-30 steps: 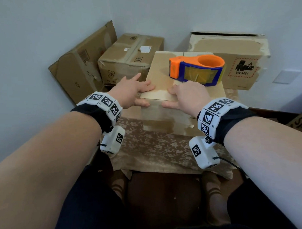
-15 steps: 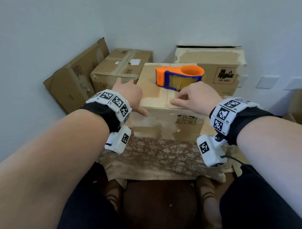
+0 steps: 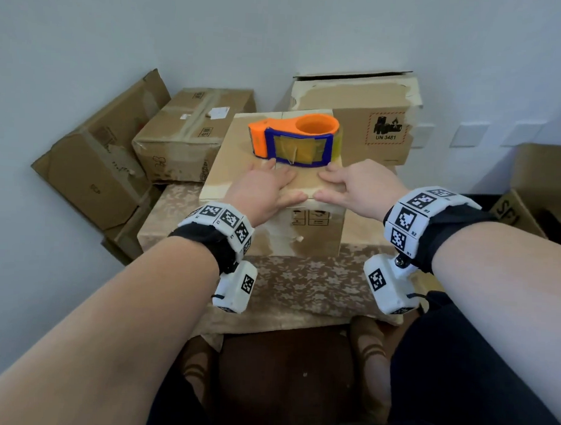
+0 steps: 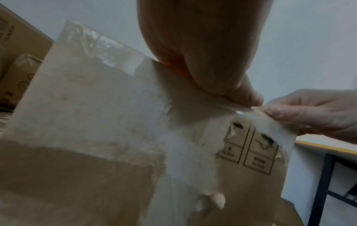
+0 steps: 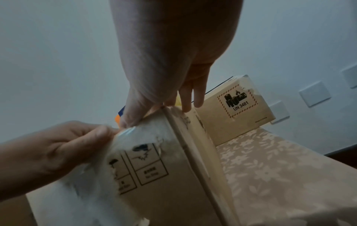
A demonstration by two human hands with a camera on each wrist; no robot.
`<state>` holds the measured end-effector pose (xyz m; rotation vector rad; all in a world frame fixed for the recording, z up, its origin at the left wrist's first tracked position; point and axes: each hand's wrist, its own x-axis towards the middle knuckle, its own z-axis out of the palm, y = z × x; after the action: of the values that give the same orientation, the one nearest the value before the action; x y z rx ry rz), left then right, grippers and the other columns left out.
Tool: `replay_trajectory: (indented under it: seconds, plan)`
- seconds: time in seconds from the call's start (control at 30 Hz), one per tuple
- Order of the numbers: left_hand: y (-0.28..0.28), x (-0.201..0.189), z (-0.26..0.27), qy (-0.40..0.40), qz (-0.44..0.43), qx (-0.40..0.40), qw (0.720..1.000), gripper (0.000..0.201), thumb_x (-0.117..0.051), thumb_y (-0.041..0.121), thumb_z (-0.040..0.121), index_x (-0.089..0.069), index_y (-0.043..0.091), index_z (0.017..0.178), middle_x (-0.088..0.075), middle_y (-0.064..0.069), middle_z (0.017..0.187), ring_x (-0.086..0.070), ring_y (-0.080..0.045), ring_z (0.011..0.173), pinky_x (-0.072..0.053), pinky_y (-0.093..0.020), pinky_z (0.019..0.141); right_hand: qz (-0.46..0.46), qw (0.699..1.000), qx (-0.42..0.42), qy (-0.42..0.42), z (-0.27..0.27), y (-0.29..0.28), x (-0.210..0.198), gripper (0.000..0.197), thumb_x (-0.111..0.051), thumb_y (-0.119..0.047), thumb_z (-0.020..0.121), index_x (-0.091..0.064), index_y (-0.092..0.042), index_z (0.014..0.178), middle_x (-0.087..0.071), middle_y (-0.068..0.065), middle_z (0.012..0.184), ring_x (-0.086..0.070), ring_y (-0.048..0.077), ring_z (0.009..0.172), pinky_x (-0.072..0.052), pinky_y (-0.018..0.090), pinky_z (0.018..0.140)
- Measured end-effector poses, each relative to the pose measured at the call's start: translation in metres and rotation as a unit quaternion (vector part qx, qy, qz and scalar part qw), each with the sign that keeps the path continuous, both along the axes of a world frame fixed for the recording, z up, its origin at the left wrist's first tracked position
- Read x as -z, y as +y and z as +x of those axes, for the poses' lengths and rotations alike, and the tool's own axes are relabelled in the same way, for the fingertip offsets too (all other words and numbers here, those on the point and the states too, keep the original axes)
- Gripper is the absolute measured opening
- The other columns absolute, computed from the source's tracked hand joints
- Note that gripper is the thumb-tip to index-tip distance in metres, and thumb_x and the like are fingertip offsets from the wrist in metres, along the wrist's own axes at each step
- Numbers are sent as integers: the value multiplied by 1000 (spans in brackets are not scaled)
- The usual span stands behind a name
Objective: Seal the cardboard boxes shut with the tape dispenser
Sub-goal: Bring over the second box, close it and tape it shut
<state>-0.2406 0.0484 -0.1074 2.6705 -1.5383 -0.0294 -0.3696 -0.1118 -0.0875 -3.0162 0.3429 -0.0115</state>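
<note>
While the small brown cardboard box (image 3: 275, 193) with torn, whitish paper patches sits on the floral-patterned tablecloth (image 3: 302, 286), both your hands lie on the near part of its closed top. The orange and blue plastic tape dispenser (image 3: 294, 139) with its roll of clear tape lies on its side on the far part of that same top, just beyond your fingertips and apart from them.

Your left hand (image 3: 264, 189) lies flat on the box top with its fingers straight and spread a little, the thumb at the near top edge; it presses the cardboard and grips nothing. Your right hand (image 3: 359, 186) lies just beside it, fingers lightly bent with the tips on the top, the thumb at the same near edge. From the wrist views both thumbs meet at the edge above the printed handling symbols, where a shiny bit of tape or film shows; whether either thumb pinches it you cannot tell.

Behind the box, touching or nearly touching it, stands a larger brown carton (image 3: 355, 119) with a red-hatched UN 3481 label. To the left of the box lie a taped brown carton (image 3: 186, 136) and a tilted, dented brown carton (image 3: 96, 161) against the pale wall (image 3: 279, 31).
</note>
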Motion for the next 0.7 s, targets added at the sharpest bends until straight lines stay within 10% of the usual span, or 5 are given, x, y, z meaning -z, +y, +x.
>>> replay_trajectory:
  seconds: [0.7]
  plan:
    - [-9,-2,-16,-106,48,-29,993,87,-48,74,76,-38,16,140,-42,-4,145,-30,-21,139,-13,-46,116,-28,998,-54,19,2,-7,6,76,-59,-58,84,-36,-23,148,-28,-4,156,-44,25,132,-39,35,104]
